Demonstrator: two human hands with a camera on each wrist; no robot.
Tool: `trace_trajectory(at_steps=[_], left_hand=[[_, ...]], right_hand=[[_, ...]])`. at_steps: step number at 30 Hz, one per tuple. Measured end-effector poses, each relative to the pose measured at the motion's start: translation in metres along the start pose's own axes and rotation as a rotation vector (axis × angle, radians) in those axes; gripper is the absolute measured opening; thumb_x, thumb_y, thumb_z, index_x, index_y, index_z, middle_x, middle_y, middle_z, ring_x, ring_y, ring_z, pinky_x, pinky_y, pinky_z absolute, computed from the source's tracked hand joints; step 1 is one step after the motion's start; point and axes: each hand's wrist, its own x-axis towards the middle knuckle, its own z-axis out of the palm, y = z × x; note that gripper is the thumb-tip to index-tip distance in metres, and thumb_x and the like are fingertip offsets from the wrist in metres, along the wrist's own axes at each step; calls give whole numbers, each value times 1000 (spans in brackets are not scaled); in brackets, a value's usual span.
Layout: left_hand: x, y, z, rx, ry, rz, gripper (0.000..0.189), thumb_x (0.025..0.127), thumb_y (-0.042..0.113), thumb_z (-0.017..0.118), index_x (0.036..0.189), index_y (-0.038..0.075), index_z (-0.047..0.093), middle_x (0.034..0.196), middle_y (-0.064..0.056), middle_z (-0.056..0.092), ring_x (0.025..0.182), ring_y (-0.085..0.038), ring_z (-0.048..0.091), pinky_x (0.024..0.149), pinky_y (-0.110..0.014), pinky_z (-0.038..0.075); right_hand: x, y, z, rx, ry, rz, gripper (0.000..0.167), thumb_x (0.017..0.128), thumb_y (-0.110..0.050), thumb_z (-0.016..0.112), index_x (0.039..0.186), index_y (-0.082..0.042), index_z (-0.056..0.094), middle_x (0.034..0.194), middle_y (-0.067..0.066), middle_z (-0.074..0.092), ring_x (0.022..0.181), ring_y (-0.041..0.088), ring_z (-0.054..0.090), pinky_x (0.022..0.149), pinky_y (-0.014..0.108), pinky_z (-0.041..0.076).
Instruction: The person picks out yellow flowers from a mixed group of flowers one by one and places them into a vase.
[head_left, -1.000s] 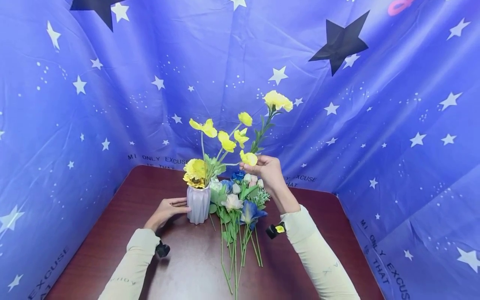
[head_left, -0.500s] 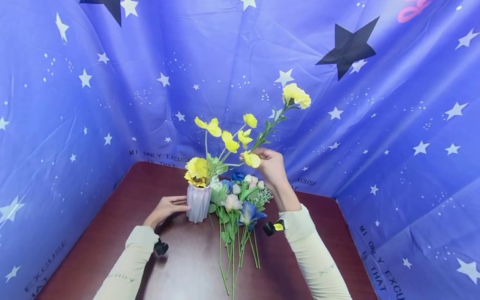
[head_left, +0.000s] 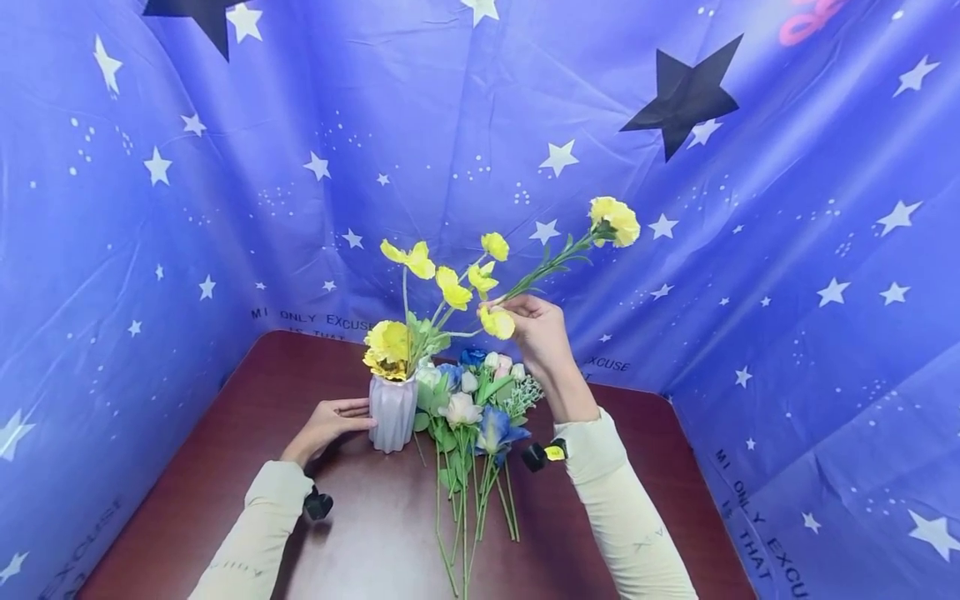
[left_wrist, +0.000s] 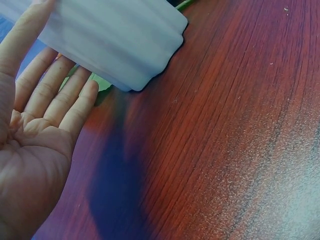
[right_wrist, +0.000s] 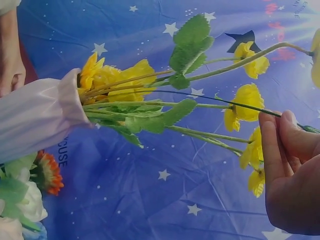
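My left hand [head_left: 330,425] holds the side of a ribbed pale-lilac vase [head_left: 392,417], thumb in front and fingers behind, as the left wrist view also shows. Yellow flowers [head_left: 453,288] with green leaves stand in the vase and lean out to the right. My right hand [head_left: 543,337] pinches the stem of a yellow carnation [head_left: 615,222] between thumb and fingertips. That carnation tilts up to the right. In the right wrist view its thin dark stem [right_wrist: 215,99] runs from the fingertips back to the vase mouth, among the other stems.
Right beside the vase, a pile of blue, white and pink flowers [head_left: 461,408] lies on the dark red wooden table [head_left: 600,517], stems toward the near edge. An orange flower [right_wrist: 49,172] shows there in the right wrist view. Blue star-print cloth [head_left: 450,100] surrounds the table.
The carnation's head has swung right and its stem leans over farther in my right hand. The left hand keeps its place at the vase. The head view shifts slightly.
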Motion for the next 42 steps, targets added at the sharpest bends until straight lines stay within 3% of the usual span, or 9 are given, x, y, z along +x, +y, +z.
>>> trace_trajectory(at_steps=[4,10,15,22,30,35,42], left_hand=[[6,6,2,-8,5,20,64,83,14,85,136,-9,59,139,-25,61,126,-29,64,97,-26,59],[-2,-1,3,2,1,-23,65,83,13,86,137,-10,58,139,-24,61,121,-21,67,95,-25,59],[-4,-5,3,-13,14,-3,64,83,13,85,136,-11,58,137,-27,61,122,-28,67,94,-26,60],[-1,1,2,-9,25,-15,66,82,16,86,136,-10,59,137,-26,62,119,-23,68,94,-25,60],[-3,1,2,-18,11,-20,65,82,14,86,136,-11,58,138,-26,61,119,-22,68,94,-23,59],[-4,0,2,-39,2,-4,64,83,10,85,136,-13,57,138,-29,60,114,-17,70,92,-21,59],[-2,-1,2,-17,17,-7,64,81,12,87,135,-11,59,137,-26,62,122,-23,65,92,-20,58]], right_hand=[[6,-6,-1,-1,-4,-27,36,94,14,60,73,-13,72,82,2,79,85,14,77,73,20,63],[4,1,-3,-19,2,8,38,93,15,60,71,-14,71,80,0,79,82,13,77,71,19,63],[6,10,-2,-108,-7,-22,32,91,13,65,74,-13,73,80,-1,79,79,12,77,66,19,61],[13,16,0,-164,-77,-57,10,90,10,68,85,2,73,88,17,79,78,20,78,78,33,66],[15,17,1,-150,-56,26,15,88,16,66,86,2,71,80,4,77,75,20,77,86,42,63],[17,16,4,-173,-121,20,4,88,17,67,90,14,64,79,3,76,73,17,77,85,45,63],[18,10,4,-211,-205,-27,18,90,12,67,100,25,60,78,3,78,75,17,77,79,37,66]])
